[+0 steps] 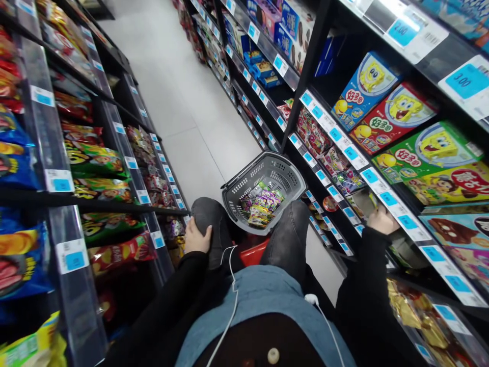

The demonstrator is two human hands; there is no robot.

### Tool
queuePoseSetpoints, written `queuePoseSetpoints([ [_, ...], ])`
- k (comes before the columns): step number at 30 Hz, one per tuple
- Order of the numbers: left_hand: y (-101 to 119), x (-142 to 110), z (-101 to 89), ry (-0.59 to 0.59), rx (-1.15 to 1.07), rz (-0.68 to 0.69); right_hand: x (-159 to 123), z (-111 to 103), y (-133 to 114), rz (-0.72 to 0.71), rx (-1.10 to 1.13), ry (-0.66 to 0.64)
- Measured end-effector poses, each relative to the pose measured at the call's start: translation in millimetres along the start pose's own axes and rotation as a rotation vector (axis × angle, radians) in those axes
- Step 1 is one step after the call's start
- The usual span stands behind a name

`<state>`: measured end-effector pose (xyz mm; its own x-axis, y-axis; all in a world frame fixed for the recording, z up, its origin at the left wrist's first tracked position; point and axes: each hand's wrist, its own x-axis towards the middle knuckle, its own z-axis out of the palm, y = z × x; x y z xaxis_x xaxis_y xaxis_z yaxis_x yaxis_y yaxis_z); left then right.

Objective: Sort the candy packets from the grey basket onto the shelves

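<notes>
My left hand [196, 236] lies on my left knee, its fingers stretched over the dark grey trousers. My right hand [382, 220] reaches into a lower compartment of the right-hand shelf, beneath the price-label strip [367, 173]. Its fingers are bent around a small greenish packet [373, 200], which shows only in part at the fingertips. Beside that hand, colourful snack bags [349, 181] sit in the same shelf row. Between my knees and just beyond them stands a grey shopping basket [288, 178]. Inside it are several small snack packets [264, 204], purple, green and yellow.
Boxes with a cartoon face [410, 120] fill the shelf above my right hand. Gold-wrapped packets [410, 311] lie lower down. On my left, a snack shelf [91, 168] runs close by. Pale floor tiles [164, 92] stretch between the shelves. A white cable [234, 290] hangs down my front.
</notes>
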<state>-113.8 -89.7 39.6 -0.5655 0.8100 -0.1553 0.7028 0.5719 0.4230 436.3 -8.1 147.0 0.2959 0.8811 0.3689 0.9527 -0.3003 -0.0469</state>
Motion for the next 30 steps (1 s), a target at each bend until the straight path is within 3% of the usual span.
queuePoseSetpoints([
  [3,10,-1,-4.9,-0.024,0.069,-0.027,-34,-3,-2,0.118,-0.043,0.189],
  [6,35,-8,-12.2,-0.02,0.102,-0.119,-77,-23,-38,0.104,0.125,0.309],
  [7,48,-14,-15.2,-0.094,0.043,-0.14,-88,-32,-56,0.07,0.234,0.298],
  [8,62,-21,-18.5,-0.234,-0.091,-0.128,-97,-42,-75,0.019,0.364,0.271],
  [10,93,-38,-26.2,-0.729,-0.511,-0.081,-108,-62,-115,-0.105,0.637,0.16],
  [12,120,-57,-35.9,-0.999,-0.658,-0.063,-111,-78,-149,-0.222,0.875,0.061],
  [14,139,-70,-47.1,-1.433,-1.004,-0.152,-108,-90,-173,-0.341,1.061,-0.028],
  [15,145,-73,-52.9,-1.502,-1.141,-0.182,-106,-94,-181,-0.403,1.13,-0.074],
  [17,148,-73,-64.1,-1.487,-1.316,-0.216,-99,-103,-190,-0.536,1.206,-0.165],
  [20,141,-64,-78.7,-1.399,-1.375,-0.229,-85,-114,-192,-0.736,1.201,-0.276],
  [25,132,-62,-89.9,-1.52,-1.331,-0.145,-70,-127,-188,-0.938,1.183,-0.387],
  [27,134,-66,-89.5,-1.522,-1.339,-0.129,-70,-129,-186,-0.894,1.127,-0.377],
  [30,139,-73,-87.1,-1.403,-1.394,-0.123,-77,-123,-183,-0.548,1.072,-0.282],
])
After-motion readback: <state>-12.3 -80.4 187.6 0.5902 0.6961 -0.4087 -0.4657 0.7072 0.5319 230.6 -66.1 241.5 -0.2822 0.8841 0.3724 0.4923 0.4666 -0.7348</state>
